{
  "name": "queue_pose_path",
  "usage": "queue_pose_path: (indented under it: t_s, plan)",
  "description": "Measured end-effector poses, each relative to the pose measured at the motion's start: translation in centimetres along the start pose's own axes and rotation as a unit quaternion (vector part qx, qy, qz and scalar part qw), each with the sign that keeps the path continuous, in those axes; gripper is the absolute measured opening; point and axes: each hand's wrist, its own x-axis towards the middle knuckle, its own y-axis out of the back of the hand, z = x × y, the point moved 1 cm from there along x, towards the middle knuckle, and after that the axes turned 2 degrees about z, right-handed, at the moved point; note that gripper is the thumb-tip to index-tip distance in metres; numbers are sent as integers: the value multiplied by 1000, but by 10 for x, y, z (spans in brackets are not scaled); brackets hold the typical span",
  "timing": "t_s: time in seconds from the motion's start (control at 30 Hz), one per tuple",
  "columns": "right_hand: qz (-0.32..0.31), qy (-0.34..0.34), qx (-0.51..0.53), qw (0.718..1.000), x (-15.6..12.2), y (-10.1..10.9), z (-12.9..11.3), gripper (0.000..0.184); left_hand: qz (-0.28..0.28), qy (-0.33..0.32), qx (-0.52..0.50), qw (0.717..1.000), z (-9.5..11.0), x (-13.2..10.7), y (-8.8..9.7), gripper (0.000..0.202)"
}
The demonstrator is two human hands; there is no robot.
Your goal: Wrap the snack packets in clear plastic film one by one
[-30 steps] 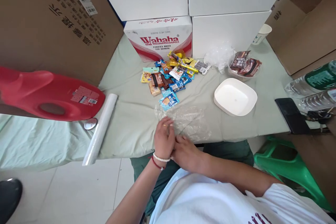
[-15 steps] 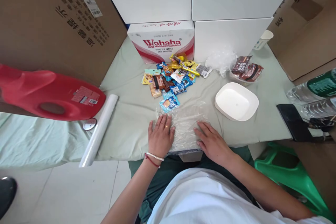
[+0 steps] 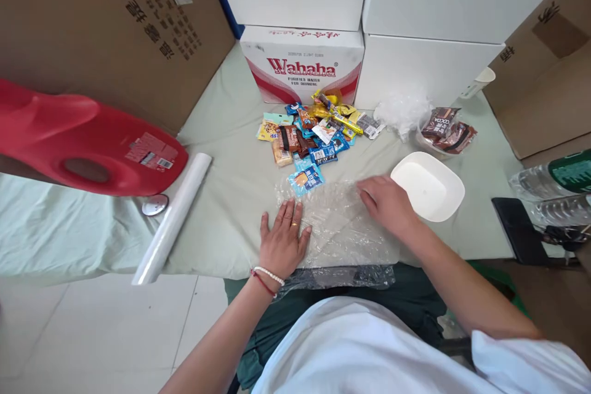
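A crumpled sheet of clear plastic wrap (image 3: 341,237) lies on the cloth before me, its near edge hanging over the table's front. My left hand (image 3: 284,240) rests flat on the wrap's left side, fingers spread. At the far right corner of the sheet, my right hand (image 3: 385,200) has its fingers drawn together, thumb close to the fingertips, on the film's edge. Just right of that hand sits an empty white plastic bowl (image 3: 429,188). Small snack packets (image 3: 307,178) lie in a pile beyond the sheet.
Left stand a red jug (image 3: 92,141), a white roll of film (image 3: 173,218) and a round metal lid (image 3: 154,204). A Wahaba carton (image 3: 302,71) is behind the snacks. On the right are a tub of cocoa packets (image 3: 446,129), bottles (image 3: 561,175) and a black phone (image 3: 519,231).
My right hand has moved up and away from me, from lying flat to fingers drawn together. The wrap is spread wider to the right. The left hand stays flat.
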Motion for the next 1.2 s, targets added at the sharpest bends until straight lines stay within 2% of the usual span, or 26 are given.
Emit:
queue_pose_path:
  t_s: [0.07,0.13,0.2,0.23,0.37,0.5,0.63,0.73,0.83,1.0,1.1,1.2]
  plan:
    - [-6,14,-43,999,49,-8,-4,36,2,1,-5,1000,-1,-1,0,61]
    - [-6,46,-61,997,92,-22,-11,50,3,1,-6,1000,-2,-2,0,61]
    - [-10,79,-77,994,122,-35,-18,65,6,-1,-6,1000,-2,-2,-1,61]
    - [-16,91,-87,992,132,-40,-19,67,7,-2,-6,1000,-2,-2,0,61]
    - [-30,124,-116,985,139,-43,-12,50,14,-5,-15,1000,-2,-3,0,60]
    - [-43,136,-117,983,143,-30,18,47,14,-3,-29,999,-3,-3,2,59]
    - [-45,136,-82,986,170,-25,40,57,15,3,-34,999,-3,-2,2,58]
    - [-94,160,-84,979,186,-26,43,77,17,4,-38,999,-3,-2,2,58]
    - [-119,151,-104,976,187,-28,40,86,15,6,-38,999,-3,-2,1,58]
    - [-89,78,-160,980,162,-24,37,55,7,11,-35,999,-2,-1,0,57]
    - [-74,45,-166,982,138,-10,30,48,4,15,-27,1000,-1,-1,0,59]
    - [-65,34,-119,990,105,6,13,43,1,18,-21,1000,0,-1,0,59]
